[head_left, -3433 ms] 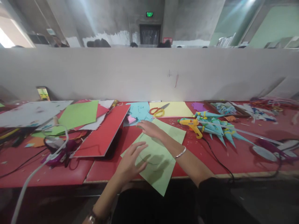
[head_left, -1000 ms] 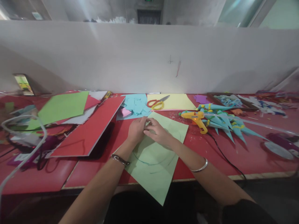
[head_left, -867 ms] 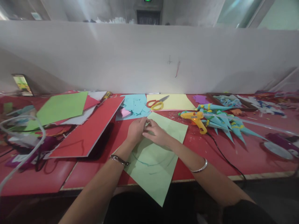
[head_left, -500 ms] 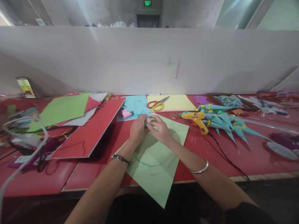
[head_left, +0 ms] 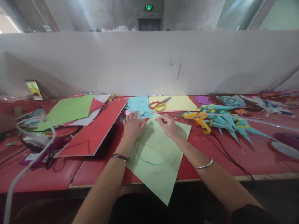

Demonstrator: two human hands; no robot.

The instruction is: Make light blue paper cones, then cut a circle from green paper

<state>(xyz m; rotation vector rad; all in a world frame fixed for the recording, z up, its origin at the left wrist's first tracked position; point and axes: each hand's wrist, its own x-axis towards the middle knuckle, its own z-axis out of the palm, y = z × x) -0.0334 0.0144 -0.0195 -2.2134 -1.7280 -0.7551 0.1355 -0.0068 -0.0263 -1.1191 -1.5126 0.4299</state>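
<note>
A pale green sheet of paper (head_left: 153, 179) lies turned cornerwise before me, its near corner hanging past the table edge. Curved dark green lines are drawn on it. At its upper left side is my left hand (head_left: 133, 126), fingers spread and holding nothing, the fingertips close to blue paper scraps (head_left: 141, 105). Over the sheet's far corner, my right hand (head_left: 169, 126) has thumb and fingers drawn together in a pinch. Anything between those fingertips is too small to make out. Scissors (head_left: 160, 105) with red and yellow handles rest just beyond, on pale yellow paper (head_left: 181, 102).
A yellow glue gun (head_left: 198, 120) with a black cord lies to the right, beside blue paper cones (head_left: 224, 119). Behind them stands a shallow tray (head_left: 253, 106). A red board (head_left: 93, 133) leans at left near green paper (head_left: 67, 110), a phone (head_left: 34, 90) and a white cable (head_left: 17, 183).
My hands have parted from above the sheet's far corner, where they held something small and shiny together. The left went left and spread its fingers; the right shifted slightly right. The view tilted a little.
</note>
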